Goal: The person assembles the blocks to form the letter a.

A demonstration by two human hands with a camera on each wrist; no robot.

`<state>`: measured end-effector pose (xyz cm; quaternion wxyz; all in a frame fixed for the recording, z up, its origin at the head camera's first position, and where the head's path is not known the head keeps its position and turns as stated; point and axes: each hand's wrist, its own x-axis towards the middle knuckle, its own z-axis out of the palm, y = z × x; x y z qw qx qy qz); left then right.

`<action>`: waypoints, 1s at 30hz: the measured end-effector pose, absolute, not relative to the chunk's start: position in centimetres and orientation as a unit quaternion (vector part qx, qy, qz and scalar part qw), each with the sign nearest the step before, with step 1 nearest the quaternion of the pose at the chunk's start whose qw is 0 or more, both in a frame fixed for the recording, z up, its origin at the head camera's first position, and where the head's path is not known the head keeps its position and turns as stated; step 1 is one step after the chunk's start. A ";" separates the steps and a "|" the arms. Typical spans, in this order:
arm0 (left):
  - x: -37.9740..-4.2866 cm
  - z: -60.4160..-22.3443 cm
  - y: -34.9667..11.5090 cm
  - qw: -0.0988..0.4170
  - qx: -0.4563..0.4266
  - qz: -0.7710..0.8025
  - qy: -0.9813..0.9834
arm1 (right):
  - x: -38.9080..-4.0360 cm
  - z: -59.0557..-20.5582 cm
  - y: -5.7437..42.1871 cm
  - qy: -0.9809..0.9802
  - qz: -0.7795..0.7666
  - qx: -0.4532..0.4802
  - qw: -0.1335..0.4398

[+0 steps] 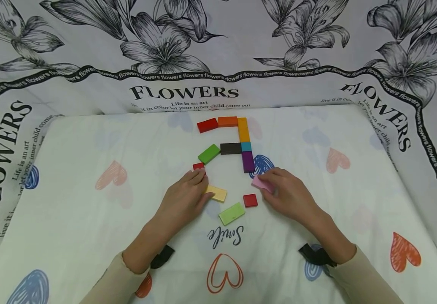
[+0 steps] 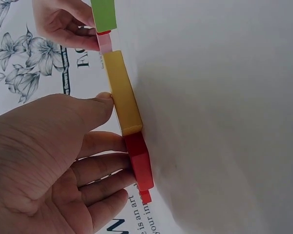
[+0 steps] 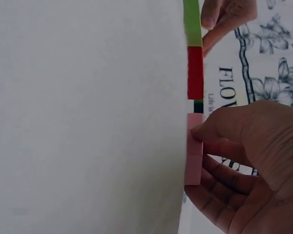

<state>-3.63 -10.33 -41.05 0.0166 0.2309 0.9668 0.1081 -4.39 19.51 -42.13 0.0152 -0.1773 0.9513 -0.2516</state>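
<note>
My right hand [image 1: 288, 192] pinches a pink block [image 1: 263, 184] at the right of a row of coloured blocks. In the right wrist view two pink faces [image 3: 194, 134] show end to end, the thumb on one and fingertips beside the other. The left hand [image 1: 182, 196] touches two blocks with loosely extended fingers. Its thumb lies at a yellow block [image 2: 122, 92], and its fingertips are against a red block [image 2: 139, 161]. Between the hands a red square block [image 1: 250, 200] and a light green block [image 1: 231, 213] lie on the cloth.
Beyond the hands, red [image 1: 207, 125], orange [image 1: 227, 121], yellow-orange [image 1: 243, 129], blue [image 1: 246, 146], purple [image 1: 247, 161], black [image 1: 230, 148] and green [image 1: 209, 154] blocks form a bent line. All lie on a white printed cloth [image 1: 157, 139]. Black straps circle both wrists.
</note>
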 end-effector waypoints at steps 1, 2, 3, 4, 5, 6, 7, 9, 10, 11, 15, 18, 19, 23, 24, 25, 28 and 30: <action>-3.7 -41.1 -10.3 0.015 0.232 0.108 0.967 | -4.4 -42.0 19.5 0.951 -0.252 -0.176 0.017; -3.7 -41.1 -10.3 0.014 0.232 0.109 0.966 | -4.5 -42.0 19.6 0.952 -0.251 -0.176 0.019; -3.7 -41.1 -10.3 0.013 0.233 0.109 0.966 | -4.5 -41.9 19.6 0.951 -0.252 -0.176 0.020; -3.7 -41.1 -10.3 0.012 0.234 0.109 0.966 | -4.5 -41.8 19.6 0.951 -0.253 -0.176 0.021; -3.8 -41.1 -10.3 0.012 0.234 0.109 0.966 | -4.5 -41.8 19.7 0.950 -0.254 -0.177 0.022; -3.8 -41.0 -10.3 0.011 0.235 0.108 0.966 | -4.5 -41.7 19.7 0.950 -0.255 -0.176 0.022; -3.8 -41.0 -10.3 0.011 0.236 0.108 0.966 | -4.5 -41.7 19.7 0.951 -0.255 -0.176 0.022; -3.8 -41.0 -10.2 0.012 0.237 0.107 0.965 | -4.5 -41.7 19.8 0.951 -0.255 -0.173 0.023; -3.8 -41.0 -10.2 0.012 0.237 0.108 0.965 | -4.4 -41.7 19.8 0.951 -0.256 -0.171 0.024; -3.8 -41.0 -10.2 0.013 0.237 0.107 0.965 | -4.4 -41.7 19.8 0.951 -0.256 -0.170 0.025; -3.8 -41.0 -10.2 0.015 0.235 0.105 0.966 | -4.3 -41.8 19.7 0.952 -0.257 -0.167 0.030; -3.8 -41.0 -10.3 0.008 0.240 0.101 0.965 | -4.3 -41.9 19.6 0.952 -0.256 -0.168 0.027; -3.9 -40.9 -10.3 0.005 0.243 0.100 0.965 | -4.3 -41.9 19.6 0.951 -0.257 -0.168 0.026; -4.0 -40.8 -10.4 0.002 0.246 0.099 0.964 | -4.3 -41.8 19.7 0.951 -0.256 -0.171 0.028; -3.9 -40.8 -10.4 0.004 0.244 0.101 0.964 | -4.3 -41.7 19.7 0.951 -0.256 -0.172 0.030; -3.9 -40.9 -10.4 0.006 0.242 0.102 0.965 | -4.3 -41.7 19.7 0.951 -0.256 -0.173 0.033; -3.8 -41.0 -10.3 0.010 0.237 0.106 0.966 | -4.2 -41.6 19.8 0.950 -0.255 -0.176 0.039; -3.8 -41.1 -10.3 0.011 0.235 0.109 0.966 | -4.2 -41.5 19.7 0.950 -0.253 -0.177 0.041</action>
